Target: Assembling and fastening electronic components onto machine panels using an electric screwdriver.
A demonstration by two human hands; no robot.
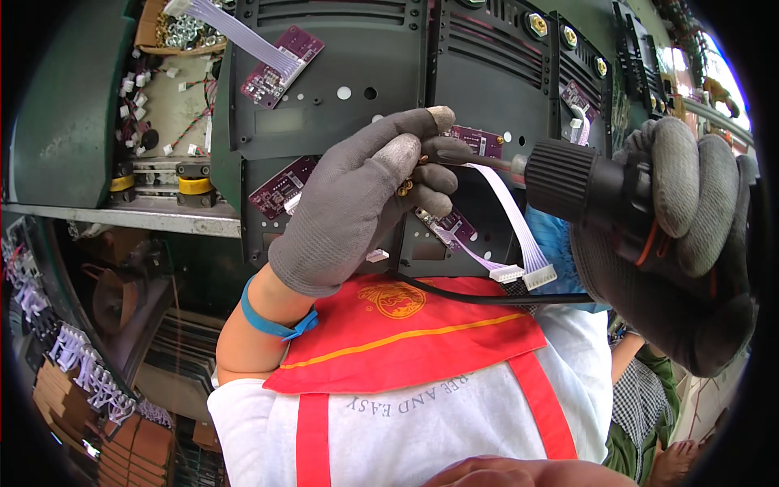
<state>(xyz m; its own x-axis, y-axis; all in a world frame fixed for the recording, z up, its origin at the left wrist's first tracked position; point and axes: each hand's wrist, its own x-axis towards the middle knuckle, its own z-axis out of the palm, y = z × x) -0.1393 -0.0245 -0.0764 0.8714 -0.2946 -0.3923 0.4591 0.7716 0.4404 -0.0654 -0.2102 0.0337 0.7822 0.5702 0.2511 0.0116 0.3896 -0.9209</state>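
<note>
My left hand, in a grey glove with worn fingertips, is closed, its thumb and fingers pinched together over the black panels. Small brass-coloured screws show between its fingers. My right hand, also gloved, wraps round a black electric screwdriver held sideways. The screwdriver's bit points left and reaches the fingertips of my left hand; whether its tip touches a screw is hidden. Just beyond and below my left fingers lie a purple circuit board and another purple board, with white ribbon cables hanging toward me.
Black metal panels with slots and holes cover the bench. One more purple board lies at upper left. A box of metal nuts and wired connectors are farther left. A black cord crosses my red apron. Another person is at lower right.
</note>
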